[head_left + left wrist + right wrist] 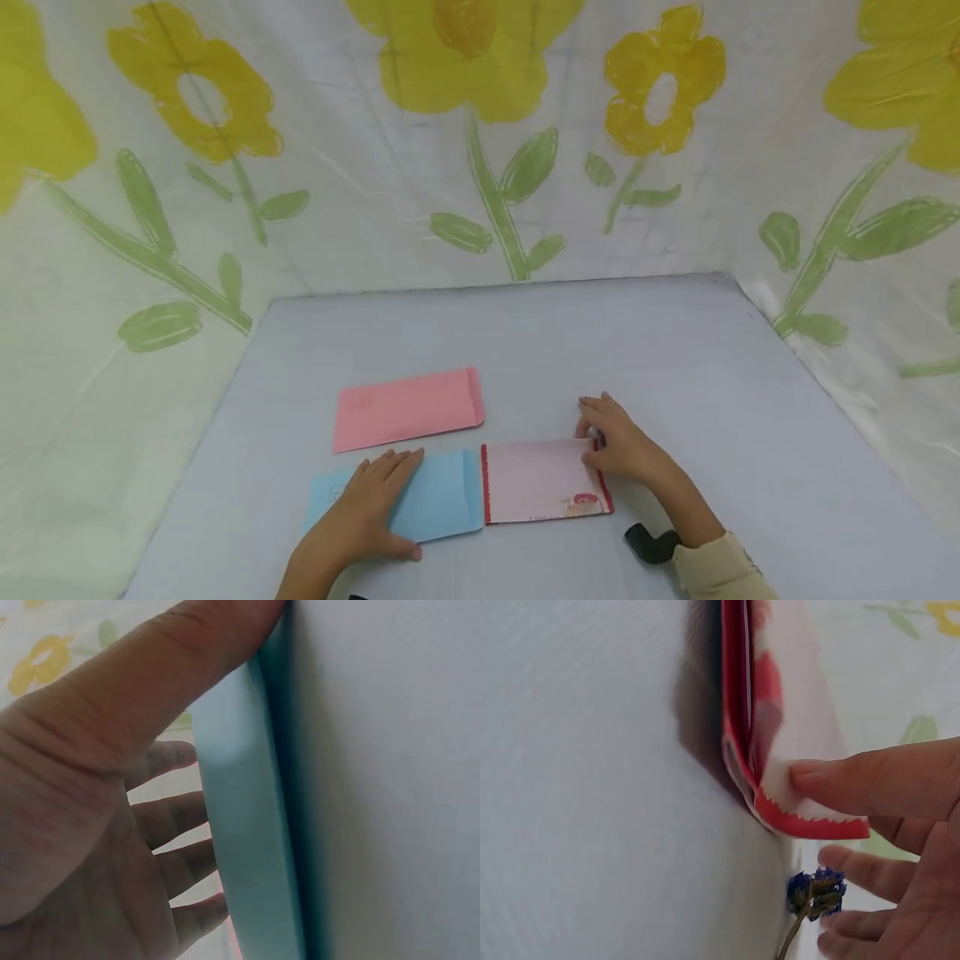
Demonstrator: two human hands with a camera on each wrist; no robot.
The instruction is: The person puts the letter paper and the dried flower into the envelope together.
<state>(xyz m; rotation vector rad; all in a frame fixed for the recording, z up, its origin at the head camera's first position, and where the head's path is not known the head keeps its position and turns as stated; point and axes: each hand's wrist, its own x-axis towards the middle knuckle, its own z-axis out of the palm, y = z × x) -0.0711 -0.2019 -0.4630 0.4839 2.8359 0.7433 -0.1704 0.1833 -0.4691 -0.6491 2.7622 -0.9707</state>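
Observation:
Before me a light blue envelope (442, 500) lies under my left hand (367, 508). The left fingers extend across it fairly straight, with the thumb by its near edge. In the left wrist view the envelope's end (240, 787) runs between thumb and fingers. To its right is a pale pink envelope (532, 479) with red edges. My right hand (618, 442) pinches this envelope at its right end, thumb on top, index fingertip hidden behind. In the right wrist view its red-edged mouth gapes a little. A small dried purple flower (816, 892) is near the other right fingers.
A pink envelope (408, 408) lies behind the blue one. All three envelopes are on a pale table (600, 333). A white curtain (337, 167) painted with yellow flowers surrounds its back and sides. A black curved piece (651, 544) sits at the right wrist.

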